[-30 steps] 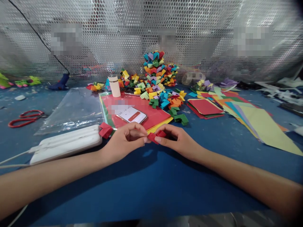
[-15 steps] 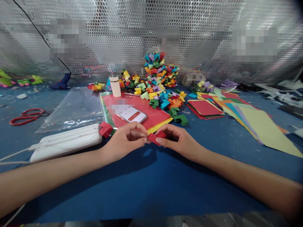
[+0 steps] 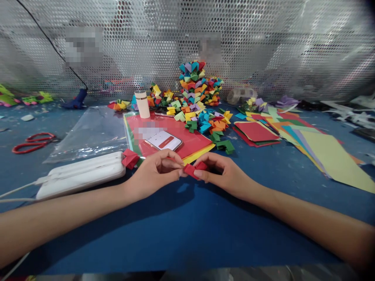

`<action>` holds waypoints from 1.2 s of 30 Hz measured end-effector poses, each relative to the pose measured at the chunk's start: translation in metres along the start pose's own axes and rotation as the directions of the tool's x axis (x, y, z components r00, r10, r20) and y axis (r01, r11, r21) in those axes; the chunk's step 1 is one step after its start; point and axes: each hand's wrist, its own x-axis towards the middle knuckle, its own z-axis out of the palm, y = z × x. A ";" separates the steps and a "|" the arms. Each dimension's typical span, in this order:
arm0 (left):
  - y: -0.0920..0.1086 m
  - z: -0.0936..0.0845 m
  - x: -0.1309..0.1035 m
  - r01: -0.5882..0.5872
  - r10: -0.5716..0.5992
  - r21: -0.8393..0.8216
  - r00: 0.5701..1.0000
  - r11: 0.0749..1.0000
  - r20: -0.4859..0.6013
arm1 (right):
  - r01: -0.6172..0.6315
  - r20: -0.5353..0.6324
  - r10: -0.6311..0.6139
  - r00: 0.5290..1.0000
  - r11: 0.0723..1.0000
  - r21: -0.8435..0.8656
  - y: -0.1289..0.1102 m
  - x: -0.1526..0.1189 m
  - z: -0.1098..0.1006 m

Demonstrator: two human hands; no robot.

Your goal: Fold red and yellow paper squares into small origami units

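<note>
A small red folded paper piece [image 3: 191,171] is held over the near part of the blue table. My right hand [image 3: 219,171] pinches it between thumb and fingers on its right side. The fingers of my left hand [image 3: 158,169] are closed at its left end, thumb against fingertips. Another red folded piece [image 3: 130,159] lies just beyond my left wrist, beside a white power bank [image 3: 84,175]. Past my hands, a phone [image 3: 163,139] rests on a stack of coloured sheets with a red one [image 3: 187,136] on top.
Many colourful folded paper units [image 3: 205,121] and a built-up paper tower [image 3: 191,84] stand at the back. Square red papers [image 3: 256,132] and fanned paper strips [image 3: 331,156] lie right. Red-handled scissors [image 3: 33,143] and a clear plastic bag [image 3: 90,134] lie left. Perforated metal screen [image 3: 164,47] behind.
Both hands stay almost in place around the red folded paper, with only slight finger shifts. The view has tilted a little.
</note>
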 end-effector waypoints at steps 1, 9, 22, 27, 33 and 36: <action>0.000 0.000 0.000 0.000 0.000 0.000 1.000 1.000 0.000 | -0.001 0.001 0.001 1.000 1.000 0.000 0.000 0.000 0.000; 0.000 0.001 0.001 0.006 -0.006 0.002 1.000 1.000 -0.018 | 0.010 -0.023 -0.010 1.000 1.000 -0.002 -0.001 0.001 0.001; 0.000 -0.001 0.000 -0.007 0.008 0.020 1.000 1.000 -0.020 | 0.007 -0.024 -0.008 1.000 1.000 -0.019 0.001 0.003 0.002; 0.001 -0.002 -0.001 0.001 -0.001 -0.009 1.000 1.000 0.001 | 0.007 -0.018 -0.007 1.000 1.000 -0.025 0.000 0.003 0.002; 0.001 -0.002 -0.001 -0.015 0.015 0.033 1.000 0.999 -0.005 | 0.016 -0.030 -0.017 0.999 0.999 -0.029 0.000 0.004 0.003; 0.001 -0.001 0.000 -0.007 0.008 0.049 1.000 0.999 -0.023 | 0.002 -0.035 -0.003 0.999 0.999 -0.053 0.002 0.003 0.003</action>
